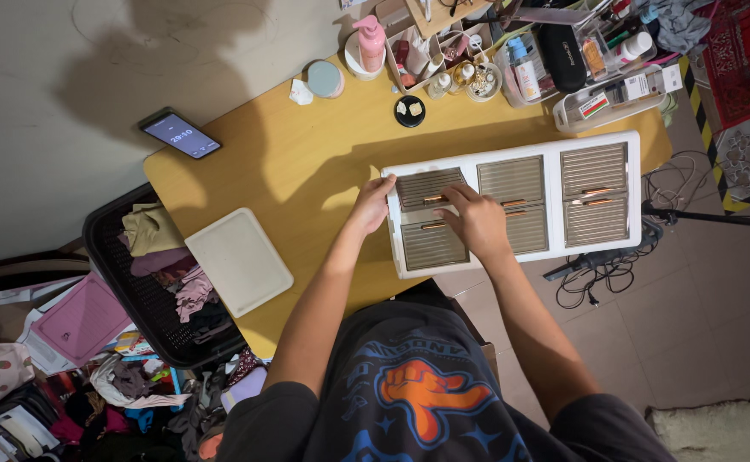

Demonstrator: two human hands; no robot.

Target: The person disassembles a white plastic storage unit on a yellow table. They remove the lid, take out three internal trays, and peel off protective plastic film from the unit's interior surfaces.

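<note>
Yellow wooden tabletop (289, 162) carries everything; places below are relative to the white plastic six-drawer organiser with ribbed grey fronts (546, 201), lying face-up across the table's right end. Black mesh laundry basket of clothes (148, 291) sits far left of it, off the table edge. Cream rectangular plastic lid (238, 261) is left of it, well apart. Black phone (180, 133) lies far upper left. My left hand (372, 204) grips the organiser's left edge, fingers curled over it. My right hand (478, 218) rests on the copper handles (433, 198) of the leftmost drawers, fingers bent; can't tell if pinching. All six drawers look shut, none pulled yet.
</note>
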